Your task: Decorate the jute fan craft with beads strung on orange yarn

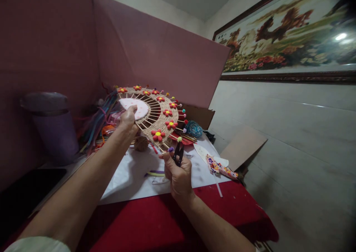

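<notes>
A half-round handmade fan is held up over the table, made of thin sticks woven with brown twine. Red flowers with yellow centres dot the weave, and small coloured pompoms tip the sticks. My left hand is closed on its white, pink-spotted centre, thumb on top. My right hand is wrapped around small black scissors, whose dark points stick up beside a yellow-green pompom. Its thumb and forefinger are at the lower end of the fan, by a purple pompom; whether they pinch a stick, I cannot tell.
White paper covers part of the red tablecloth. Blue yarn, a twine ball and a flowered cloth piece lie around. A purple bin and pipe cleaners are left; pink boards stand behind.
</notes>
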Action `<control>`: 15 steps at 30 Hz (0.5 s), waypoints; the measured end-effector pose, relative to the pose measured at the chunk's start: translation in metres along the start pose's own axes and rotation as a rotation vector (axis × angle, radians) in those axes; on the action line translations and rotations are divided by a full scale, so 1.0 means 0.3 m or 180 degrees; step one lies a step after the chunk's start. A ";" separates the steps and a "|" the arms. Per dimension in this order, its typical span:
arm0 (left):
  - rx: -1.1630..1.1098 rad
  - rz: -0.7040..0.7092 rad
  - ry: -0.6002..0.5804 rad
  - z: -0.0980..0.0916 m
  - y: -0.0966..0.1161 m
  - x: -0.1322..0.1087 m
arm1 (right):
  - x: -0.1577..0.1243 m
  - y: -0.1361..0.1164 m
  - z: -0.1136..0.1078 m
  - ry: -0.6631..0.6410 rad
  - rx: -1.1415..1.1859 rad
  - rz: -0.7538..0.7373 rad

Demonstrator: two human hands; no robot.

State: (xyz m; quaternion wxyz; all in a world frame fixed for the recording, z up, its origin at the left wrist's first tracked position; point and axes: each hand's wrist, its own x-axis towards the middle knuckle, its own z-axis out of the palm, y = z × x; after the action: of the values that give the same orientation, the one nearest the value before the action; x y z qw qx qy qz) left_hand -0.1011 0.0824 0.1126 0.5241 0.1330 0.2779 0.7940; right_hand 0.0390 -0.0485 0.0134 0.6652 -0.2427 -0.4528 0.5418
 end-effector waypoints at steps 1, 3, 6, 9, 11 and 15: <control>0.0022 0.0007 0.0004 0.000 0.000 0.000 | -0.001 -0.001 0.002 0.0012 0.0024 0.0025; 0.0055 0.0012 0.0002 0.000 -0.001 0.002 | -0.003 -0.002 0.004 0.0025 0.0062 0.0061; 0.0069 0.0030 -0.0014 0.000 -0.002 0.002 | -0.002 -0.003 0.007 0.0058 0.0069 0.0065; 0.0053 0.0044 -0.0028 0.001 -0.001 0.001 | -0.003 -0.005 0.009 0.0053 0.0032 0.0037; 0.0026 0.0049 -0.0042 0.002 -0.001 -0.001 | -0.003 -0.006 0.009 0.0051 0.0004 0.0037; -0.0067 0.0029 -0.0062 0.002 0.000 -0.002 | -0.004 -0.007 0.009 0.0127 -0.0088 0.0070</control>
State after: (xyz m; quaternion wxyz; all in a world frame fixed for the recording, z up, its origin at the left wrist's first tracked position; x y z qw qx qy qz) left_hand -0.1007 0.0820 0.1131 0.5246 0.1365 0.2637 0.7979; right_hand 0.0377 -0.0507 0.0159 0.6646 -0.2676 -0.4443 0.5378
